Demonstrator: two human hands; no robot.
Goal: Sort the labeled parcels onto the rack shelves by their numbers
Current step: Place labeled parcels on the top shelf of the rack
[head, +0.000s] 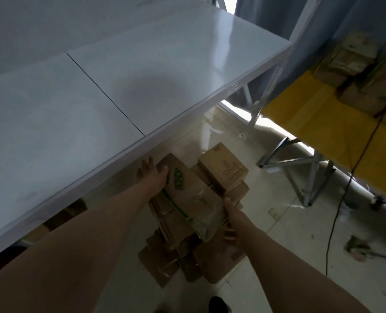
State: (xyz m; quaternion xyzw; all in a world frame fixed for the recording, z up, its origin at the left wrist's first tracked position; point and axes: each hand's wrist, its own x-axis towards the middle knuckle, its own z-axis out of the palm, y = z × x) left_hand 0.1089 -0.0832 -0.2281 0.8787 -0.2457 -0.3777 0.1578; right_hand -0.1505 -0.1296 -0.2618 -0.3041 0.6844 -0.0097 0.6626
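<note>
A long brown cardboard parcel point(188, 195) with green print and clear tape lies tilted on top of a heap of cardboard parcels point(178, 251) on the floor. My left hand point(151, 172) holds its far end, thumb on top. My right hand point(229, 219) grips its near right corner, fingers curled under the edge. A smaller box with printed lettering point(223, 170) sits just right of it. The white rack shelf point(97, 86) stretches above and to the left, bare. No number label is readable.
A yellow surface point(318, 123) at the right carries more taped boxes point(354, 62). Metal folding legs point(309, 168) stand on the pale tile floor. A dark cable point(336, 213) runs down the right side. A dark shoe tip point(218, 303) shows at the bottom.
</note>
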